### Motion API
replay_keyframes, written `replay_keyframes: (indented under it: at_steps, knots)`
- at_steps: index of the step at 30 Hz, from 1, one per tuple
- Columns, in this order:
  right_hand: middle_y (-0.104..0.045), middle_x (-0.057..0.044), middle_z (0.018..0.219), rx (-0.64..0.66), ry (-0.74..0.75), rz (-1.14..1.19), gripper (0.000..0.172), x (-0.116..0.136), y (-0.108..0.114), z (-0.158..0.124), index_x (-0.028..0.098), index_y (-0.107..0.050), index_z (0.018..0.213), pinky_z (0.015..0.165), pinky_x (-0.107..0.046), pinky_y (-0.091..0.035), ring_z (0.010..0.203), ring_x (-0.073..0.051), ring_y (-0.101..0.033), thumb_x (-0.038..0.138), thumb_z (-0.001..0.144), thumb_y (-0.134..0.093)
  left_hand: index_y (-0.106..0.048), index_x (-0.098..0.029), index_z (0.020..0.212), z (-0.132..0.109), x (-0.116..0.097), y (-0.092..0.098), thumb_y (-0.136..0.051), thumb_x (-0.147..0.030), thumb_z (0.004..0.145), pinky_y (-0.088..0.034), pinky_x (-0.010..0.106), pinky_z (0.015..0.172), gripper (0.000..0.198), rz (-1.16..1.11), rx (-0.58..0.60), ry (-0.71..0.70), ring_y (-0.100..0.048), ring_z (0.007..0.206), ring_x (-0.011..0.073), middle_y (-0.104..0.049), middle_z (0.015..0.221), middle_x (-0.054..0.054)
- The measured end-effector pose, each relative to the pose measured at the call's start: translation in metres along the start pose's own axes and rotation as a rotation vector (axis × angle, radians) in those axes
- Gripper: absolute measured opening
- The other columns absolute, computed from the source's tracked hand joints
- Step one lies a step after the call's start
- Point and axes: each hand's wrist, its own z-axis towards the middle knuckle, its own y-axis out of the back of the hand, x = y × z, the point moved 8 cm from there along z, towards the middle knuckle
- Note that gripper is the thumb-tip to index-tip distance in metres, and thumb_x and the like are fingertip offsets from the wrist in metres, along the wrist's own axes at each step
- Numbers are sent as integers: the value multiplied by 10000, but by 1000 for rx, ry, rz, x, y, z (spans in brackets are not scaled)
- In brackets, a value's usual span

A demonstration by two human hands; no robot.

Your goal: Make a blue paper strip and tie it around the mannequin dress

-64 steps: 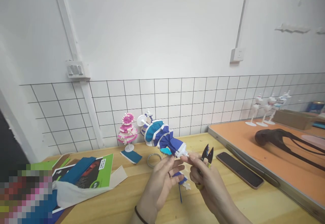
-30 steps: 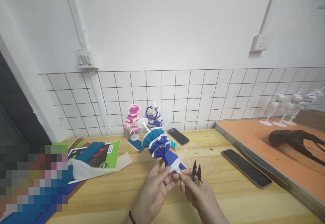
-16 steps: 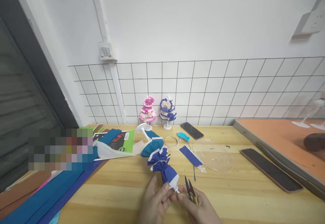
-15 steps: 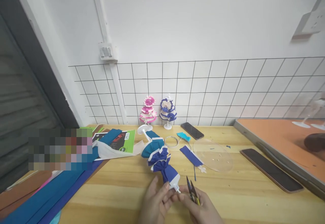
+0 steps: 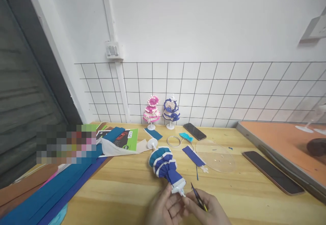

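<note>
A small dress form with a round white foot and pole is tilted over the table, its white tip toward me. Teal and dark blue ruffles with white edges wrap it. My left hand is closed around its white top end. In my right hand is a pair of thread snips with dark blades and a yellow handle, the blades pointing up and away. The right fingertips meet the form's white tip. Right of the form lie a blue strip and a small white flower-shaped piece.
Pink and blue-and-cream ruffled forms stand against the wall. Two phones, a wire coil, a pleated turquoise piece and a clear sheet lie rightward. Coloured strips cover the left; an orange-topped board borders the right.
The dress form has turned, its foot dropping lower and closer to me. The snips have tilted and moved slightly right with my right hand. The whole view has shifted a little.
</note>
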Motion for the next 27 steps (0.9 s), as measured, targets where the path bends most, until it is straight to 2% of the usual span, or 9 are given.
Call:
replay_keyframes:
  at_steps: [5, 9, 12, 17, 23, 27]
  knots:
    - [-594, -10, 512, -15, -5, 2, 391, 0, -5, -3, 169, -553, 559, 574, -263, -420, 550, -178, -569, 528, 704, -607, -567, -153, 754, -6, -5, 9, -695, -268, 714, -467, 346, 819, 177, -93, -85, -72, -664, 856, 259, -696, 849, 145]
    - [-581, -1, 511, -23, -8, -38, 386, -1, -8, -6, 177, -526, 533, 572, -255, -408, 557, -172, -558, 511, 711, -603, -427, -196, 642, -9, -12, 3, -746, -143, 628, -471, 358, 790, 324, -47, -38, -192, -669, 840, 255, -704, 796, 97]
    - [-575, 1, 525, 4, -49, -108, 385, -2, -6, -7, 173, -538, 556, 562, -243, -397, 570, -169, -547, 515, 725, -586, -388, -200, 640, -8, -12, -1, -754, -107, 596, -474, 345, 757, 380, -6, -18, -212, -672, 815, 243, -705, 781, 81]
    - [-642, -23, 790, 93, -26, -144, 319, 7, 4, -10, 179, -569, 806, 692, -230, -419, 769, -183, -571, 494, 758, -571, -410, -195, 678, -4, -9, -2, -758, -145, 617, -462, 335, 795, 357, 25, 17, -214, -670, 810, 203, -697, 793, 56]
    - [-598, 19, 668, -81, -25, -338, 314, 1, 28, -21, 226, -517, 835, 613, -227, -393, 653, -165, -551, 532, 799, -454, -462, -192, 798, -3, -7, -3, -768, -175, 612, -441, 370, 862, 359, 54, 6, -219, -667, 845, 214, -694, 854, 56]
    - [-603, 8, 670, -67, -3, -471, 280, -2, 25, -27, 235, -518, 808, 593, -240, -400, 612, -169, -558, 496, 812, -419, -431, -207, 811, -4, -6, -4, -761, -180, 600, -448, 348, 829, 393, 66, -32, -218, -671, 818, 207, -700, 823, 50]
